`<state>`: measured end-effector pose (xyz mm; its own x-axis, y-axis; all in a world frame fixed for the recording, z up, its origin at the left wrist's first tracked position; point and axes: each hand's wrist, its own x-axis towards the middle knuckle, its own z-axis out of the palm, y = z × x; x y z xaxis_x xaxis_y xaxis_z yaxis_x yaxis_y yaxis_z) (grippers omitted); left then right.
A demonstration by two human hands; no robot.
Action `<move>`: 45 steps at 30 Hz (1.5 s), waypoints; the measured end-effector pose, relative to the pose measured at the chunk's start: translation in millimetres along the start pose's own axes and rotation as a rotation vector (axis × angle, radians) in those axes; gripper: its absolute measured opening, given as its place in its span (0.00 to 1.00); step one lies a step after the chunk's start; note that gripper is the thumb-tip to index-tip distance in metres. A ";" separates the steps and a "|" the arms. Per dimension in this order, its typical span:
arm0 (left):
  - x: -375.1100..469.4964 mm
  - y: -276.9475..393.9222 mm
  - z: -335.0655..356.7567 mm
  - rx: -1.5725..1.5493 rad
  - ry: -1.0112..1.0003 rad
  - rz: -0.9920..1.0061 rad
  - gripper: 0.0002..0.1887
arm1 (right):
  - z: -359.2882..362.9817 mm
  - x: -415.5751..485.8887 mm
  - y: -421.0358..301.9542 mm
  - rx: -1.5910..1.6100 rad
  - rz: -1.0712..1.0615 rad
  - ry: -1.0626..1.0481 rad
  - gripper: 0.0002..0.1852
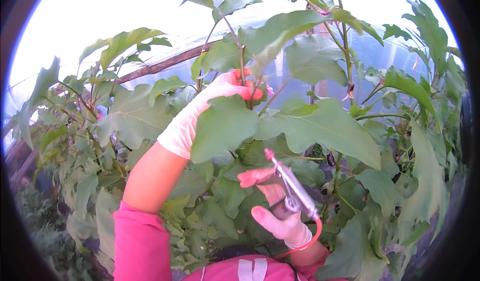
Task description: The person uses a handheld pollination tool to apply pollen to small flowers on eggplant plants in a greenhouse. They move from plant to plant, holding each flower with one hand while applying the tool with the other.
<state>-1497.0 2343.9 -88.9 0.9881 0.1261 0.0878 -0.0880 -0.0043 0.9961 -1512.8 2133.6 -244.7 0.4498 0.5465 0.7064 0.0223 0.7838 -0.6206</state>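
My left hand (219, 88), in a thin white glove with red-stained fingertips, reaches up among eggplant leaves. Its thumb and fingers close around an upright brownish stem (242, 65). A pale purple flower (270, 90) shows just beyond the fingertips. Lower down, my right hand (277, 223) wears the same kind of glove and holds a slim metal spray tool (298, 187). The tool's pink-red tip points up and to the left, below a broad leaf (322, 125). A red tube (318, 230) curves from its lower end past the wrist. Part of the right-hand grip is hidden behind the tool.
Dense eggplant foliage (131, 112) surrounds both arms. A wilted flower (350, 92) hangs from a stem at right, and a small dark fruit (330, 158) hangs lower. Behind are plastic sheeting (369, 62), a slanting brown bar (168, 64) and an upright post (321, 88).
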 end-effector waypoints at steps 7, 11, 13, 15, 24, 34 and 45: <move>11.3 -16.6 -11.8 -0.089 -0.108 0.059 0.35 | 10.4 61.1 -14.8 0.106 -0.065 0.234 0.31; 12.8 -12.1 -0.6 -0.308 -0.129 -0.027 0.40 | -4.8 69.5 -18.8 0.015 -0.023 0.335 0.35; 8.8 -14.0 -3.0 -0.276 -0.122 -0.012 0.40 | -10.6 70.0 -15.2 -0.017 0.037 0.305 0.34; 7.7 -16.9 2.7 -0.285 -0.081 0.005 0.39 | -21.7 71.1 -11.8 -0.131 0.069 0.288 0.31; 7.3 -25.7 3.4 -0.289 -0.108 0.059 0.24 | -18.1 67.5 -13.0 -0.029 0.081 0.319 0.27; -1.1 -22.1 5.9 -0.258 -0.052 0.038 0.21 | -15.4 74.2 -9.8 -0.130 0.028 0.327 0.25; -29.4 -43.2 -50.2 0.061 0.337 0.298 0.34 | -15.9 14.6 4.6 -0.052 0.115 -0.071 0.34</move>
<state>-1528.5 2390.2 -134.9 0.8239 0.4260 0.3737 -0.3449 -0.1463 0.9272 -1492.0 2140.4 -242.7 0.3877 0.6525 0.6511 0.0219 0.6996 -0.7142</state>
